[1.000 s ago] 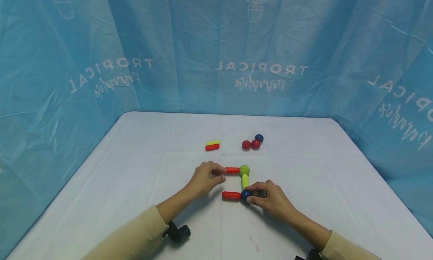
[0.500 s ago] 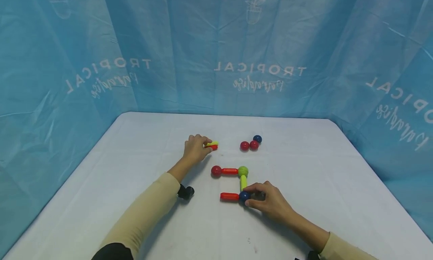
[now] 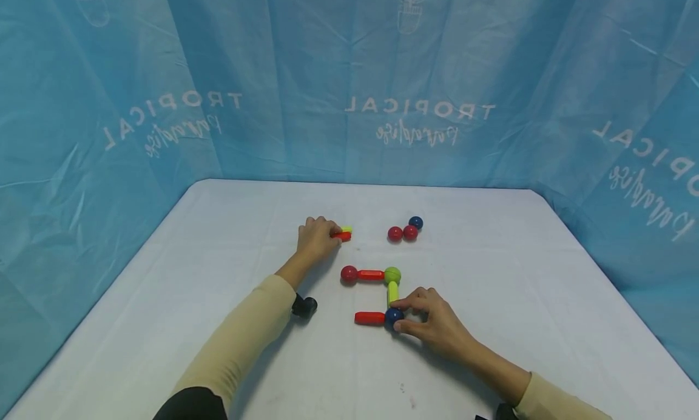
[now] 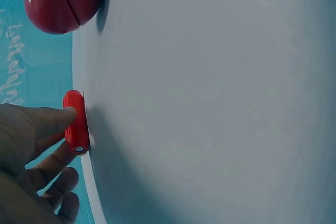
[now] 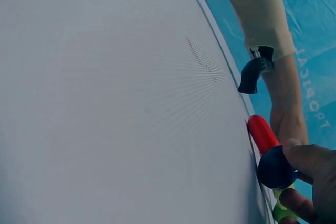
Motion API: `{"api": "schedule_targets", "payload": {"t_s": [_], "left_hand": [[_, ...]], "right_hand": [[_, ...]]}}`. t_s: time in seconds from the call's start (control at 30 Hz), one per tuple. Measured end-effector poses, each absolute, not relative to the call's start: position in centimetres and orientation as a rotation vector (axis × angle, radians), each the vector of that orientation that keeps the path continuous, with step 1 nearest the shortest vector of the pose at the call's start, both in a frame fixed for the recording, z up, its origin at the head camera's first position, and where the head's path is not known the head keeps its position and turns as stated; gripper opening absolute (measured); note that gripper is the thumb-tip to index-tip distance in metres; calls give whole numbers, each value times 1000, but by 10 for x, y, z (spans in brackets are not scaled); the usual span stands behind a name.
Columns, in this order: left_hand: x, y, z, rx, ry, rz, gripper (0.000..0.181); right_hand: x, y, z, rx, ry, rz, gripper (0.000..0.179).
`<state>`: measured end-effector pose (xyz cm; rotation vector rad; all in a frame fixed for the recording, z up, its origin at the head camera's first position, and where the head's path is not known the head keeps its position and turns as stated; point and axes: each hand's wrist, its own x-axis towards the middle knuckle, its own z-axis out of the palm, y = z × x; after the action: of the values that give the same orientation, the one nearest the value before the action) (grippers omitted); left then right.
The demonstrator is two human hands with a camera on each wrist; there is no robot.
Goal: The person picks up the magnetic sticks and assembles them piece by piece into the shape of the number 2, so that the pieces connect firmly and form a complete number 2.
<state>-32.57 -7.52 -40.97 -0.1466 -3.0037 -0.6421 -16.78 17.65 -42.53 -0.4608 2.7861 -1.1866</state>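
Observation:
My left hand point(image 3: 318, 237) is at the far middle of the table, its thumb and fingers pinching a red stick point(image 4: 76, 124) with a small metal spot on its end. A yellow-green stick point(image 3: 346, 229) lies right behind it. Nearer me is a joined shape: a red ball point(image 3: 349, 274), a red stick point(image 3: 371, 275), a green ball point(image 3: 392, 275), a yellow-green stick point(image 3: 393, 292), a dark blue ball point(image 3: 394, 317) and another red stick point(image 3: 369, 318) pointing left. My right hand point(image 3: 434, 320) holds the blue ball between thumb and fingers.
Two loose red balls point(image 3: 395, 233) and a blue ball point(image 3: 415, 223) sit together at the back, right of my left hand. A white cloth covers the table point(image 3: 273, 213), and a blue printed curtain point(image 3: 349, 92) hangs around its back and sides.
My left hand has left the red ball at the end of the upper red stick and gone back to the loose sticks, where it now pinches the red stick. The right hand stays on the blue ball.

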Motion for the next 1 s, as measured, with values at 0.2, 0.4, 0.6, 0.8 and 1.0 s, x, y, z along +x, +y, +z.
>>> {"api": "schedule_targets", "payload": {"t_s": [0.2, 0.4, 0.6, 0.8, 1.0], "left_hand": [[-323, -76, -411, -111, -3029, -699, 30], [-308, -82, -400, -94, -2978, -870, 27], [-276, -95, -382, -125, -2932, -1075, 27], [-238, -103, -379, -225, -2928, -1181, 24], [-198, -109, -390, -357, -2951, -1186, 20]], "right_hand": [[-168, 176, -427, -451, 2799, -1185, 33], [-168, 176, -426, -436, 2781, -1194, 32], [-166, 177, -425, -451, 2814, -1221, 30], [-166, 176, -425, -389, 2770, -1248, 31], [-165, 176, -428, -372, 2740, -1261, 32]]}}
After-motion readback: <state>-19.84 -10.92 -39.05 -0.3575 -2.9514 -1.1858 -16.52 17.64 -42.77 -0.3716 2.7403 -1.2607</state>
